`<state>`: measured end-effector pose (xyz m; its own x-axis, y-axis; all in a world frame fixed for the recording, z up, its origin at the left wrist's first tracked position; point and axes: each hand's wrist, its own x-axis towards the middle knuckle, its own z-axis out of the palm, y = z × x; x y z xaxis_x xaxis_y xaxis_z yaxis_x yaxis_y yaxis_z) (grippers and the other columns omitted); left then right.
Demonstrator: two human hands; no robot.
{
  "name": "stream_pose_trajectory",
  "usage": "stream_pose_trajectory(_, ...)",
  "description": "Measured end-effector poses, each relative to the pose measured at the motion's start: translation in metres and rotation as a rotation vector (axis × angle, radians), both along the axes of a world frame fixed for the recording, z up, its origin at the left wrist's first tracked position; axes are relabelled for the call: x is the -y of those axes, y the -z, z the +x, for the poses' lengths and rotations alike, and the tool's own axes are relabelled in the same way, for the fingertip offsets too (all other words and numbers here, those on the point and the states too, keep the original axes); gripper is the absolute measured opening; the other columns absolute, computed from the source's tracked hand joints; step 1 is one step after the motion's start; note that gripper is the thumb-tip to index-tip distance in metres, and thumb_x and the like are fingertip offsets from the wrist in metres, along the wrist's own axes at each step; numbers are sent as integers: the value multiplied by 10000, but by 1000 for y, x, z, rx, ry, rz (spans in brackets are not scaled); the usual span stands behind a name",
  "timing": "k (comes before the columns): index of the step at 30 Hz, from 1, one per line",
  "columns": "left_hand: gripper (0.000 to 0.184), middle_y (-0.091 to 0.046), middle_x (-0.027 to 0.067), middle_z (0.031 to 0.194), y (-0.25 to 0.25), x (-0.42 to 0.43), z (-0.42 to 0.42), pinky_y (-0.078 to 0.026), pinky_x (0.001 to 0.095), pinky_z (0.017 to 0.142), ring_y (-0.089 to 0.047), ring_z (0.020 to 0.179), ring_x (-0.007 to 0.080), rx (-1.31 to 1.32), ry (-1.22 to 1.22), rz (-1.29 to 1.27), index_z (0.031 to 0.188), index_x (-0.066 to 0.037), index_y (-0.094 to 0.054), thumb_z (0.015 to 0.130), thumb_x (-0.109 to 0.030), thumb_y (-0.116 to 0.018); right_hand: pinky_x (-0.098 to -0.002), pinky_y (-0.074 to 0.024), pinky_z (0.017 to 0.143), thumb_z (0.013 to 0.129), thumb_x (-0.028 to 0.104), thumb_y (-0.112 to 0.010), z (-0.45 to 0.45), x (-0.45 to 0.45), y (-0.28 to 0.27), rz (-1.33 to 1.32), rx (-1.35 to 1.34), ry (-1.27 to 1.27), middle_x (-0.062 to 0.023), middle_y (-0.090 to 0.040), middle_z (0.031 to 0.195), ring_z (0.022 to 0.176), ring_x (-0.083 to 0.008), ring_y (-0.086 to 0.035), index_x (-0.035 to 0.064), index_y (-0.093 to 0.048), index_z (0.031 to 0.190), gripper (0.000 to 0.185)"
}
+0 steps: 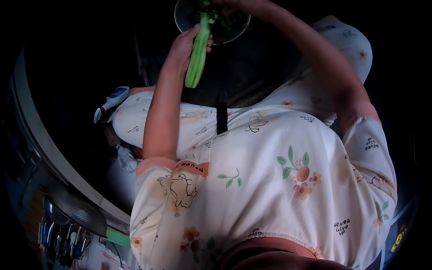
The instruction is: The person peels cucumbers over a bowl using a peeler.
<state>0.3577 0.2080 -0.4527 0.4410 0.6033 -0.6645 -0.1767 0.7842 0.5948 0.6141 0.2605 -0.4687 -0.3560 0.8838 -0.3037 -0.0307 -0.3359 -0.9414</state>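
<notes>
My left hand point(182, 47) is closed around a long, ribbed, light green vegetable point(196, 63), which looks like a gourd. Its lower end points down toward my lap, and its upper end reaches over a bowl point(177, 19). Dark green pieces point(230, 22) lie in the bowl, hard to make out in the dim light. At the top edge, my right hand point(230, 5) is near the vegetable's upper end, its fingers curled. Shadow and the frame edge hide what those fingers hold.
Beside my left knee is a white and blue bottle point(116, 96) with a red band. A crumpled pale bag point(128, 158) lies below it. At the lower left are a perforated metal strainer point(85, 211) and several utensils point(63, 240). Much of the surroundings is dark.
</notes>
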Motion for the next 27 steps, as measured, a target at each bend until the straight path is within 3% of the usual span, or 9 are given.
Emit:
stream_pose_trajectory(6,391,-640,138,959,-4,5,6,-603,292,688,-646,792,191,-84,12,5,1262,60,-564,1095,-284,-483,-295,-600,706,986,168,-700,0,-1,24,-12,-31,36,-50,-727,891,757,-133,-701,25,-715,1087,175)
stream_pose_trajectory(8,406,-653,144,973,-1,4,5,-611,297,706,-659,801,191,-33,4,78,1258,61,-568,1095,-301,-483,-294,-596,704,992,162,-693,4,-1,11,65,300,124,-40,-719,882,755,-131,-694,23,-711,1072,161)
stream_pose_trajectory(15,396,-653,146,945,7,1,1,-616,311,713,-661,802,201,-98,-96,-48,1200,57,-566,1100,-310,-455,-281,-573,693,1005,164,-679,-21,22,-19,60,-128,12,-32,-717,856,735,-111,-683,32,-721,1054,146)
stream_pose_trajectory(17,427,-676,161,929,10,1,1,-620,351,686,-685,769,238,-168,-109,-28,1167,58,-581,1104,-335,-427,-280,-574,683,1005,167,-679,-28,30,-26,2,-130,-82,-31,-719,846,720,-107,-683,38,-722,1036,140)
stream_pose_trajectory(19,428,-656,147,929,7,1,3,-586,318,662,-655,767,217,-138,-99,-22,1178,50,-571,1105,-346,-427,-282,-573,669,1002,168,-683,-27,31,-31,50,-49,-124,-35,-725,838,703,-105,-687,35,-722,1025,140)
stream_pose_trajectory(23,435,-631,128,929,-7,2,4,-518,273,611,-604,747,176,-14,-47,-20,1214,35,-546,1107,-368,-424,-285,-588,669,1002,136,-667,-14,9,-8,30,-64,33,-52,-729,843,718,-136,-710,19,-710,1038,129)
stream_pose_trajectory(27,441,-659,114,849,-4,3,5,-561,290,616,-643,694,186,28,-65,-38,1163,36,-581,1093,-382,-460,-288,-588,670,996,139,-674,-8,6,12,-2,5,86,-48,-728,844,726,-136,-707,21,-710,1042,131)
